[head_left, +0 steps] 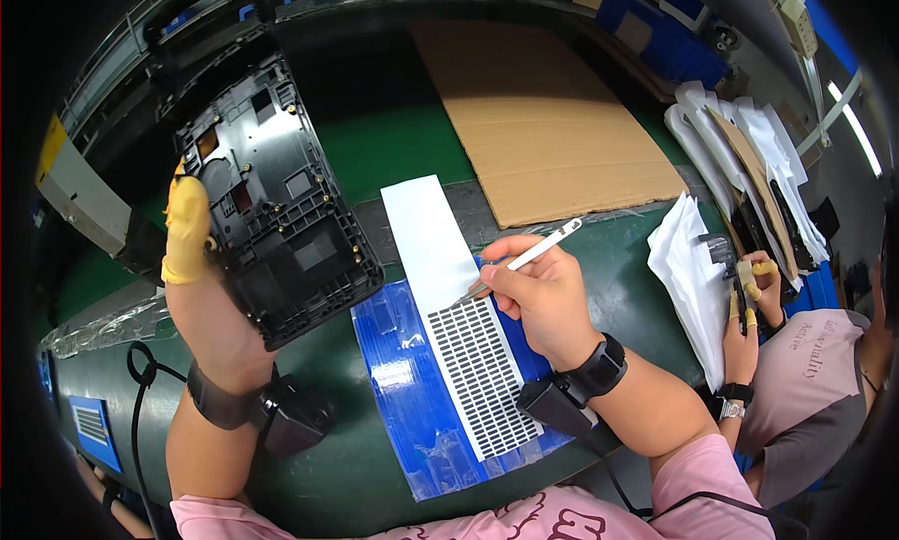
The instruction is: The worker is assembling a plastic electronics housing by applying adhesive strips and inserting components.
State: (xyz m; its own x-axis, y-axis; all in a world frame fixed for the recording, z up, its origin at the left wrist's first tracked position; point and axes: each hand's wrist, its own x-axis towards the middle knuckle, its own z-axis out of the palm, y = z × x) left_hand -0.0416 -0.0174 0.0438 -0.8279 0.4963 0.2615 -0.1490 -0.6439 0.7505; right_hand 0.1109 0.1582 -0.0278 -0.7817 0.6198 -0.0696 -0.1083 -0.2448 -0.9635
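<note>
My left hand (pixel 190 223), with yellow finger covers, grips a black plastic housing (pixel 276 198) by its left edge. The housing is tilted up, showing ribs, small brass-coloured inserts and cut-outs; the fingers behind it are hidden. In my right hand (pixel 538 292) is a slim white pen-shaped tool (pixel 543 245), pinched between thumb and fingers. Its thin tip points down at the top rows of a white sheet of small black rectangular stickers (pixel 478 371). Blank white backing (pixel 426 231) extends above those rows. Underneath lies a blue plastic board (pixel 398 390) covered in clear tape.
A large cardboard sheet (pixel 552 118) lies across the green bench (pixel 609 278). At right, a co-worker's gloved hands (pixel 754 282) hold a dark part beside white foam sheets (pixel 684 250). A black cable (pixel 138 418) runs along the left; another sticker sheet (pixel 91 423) sits there.
</note>
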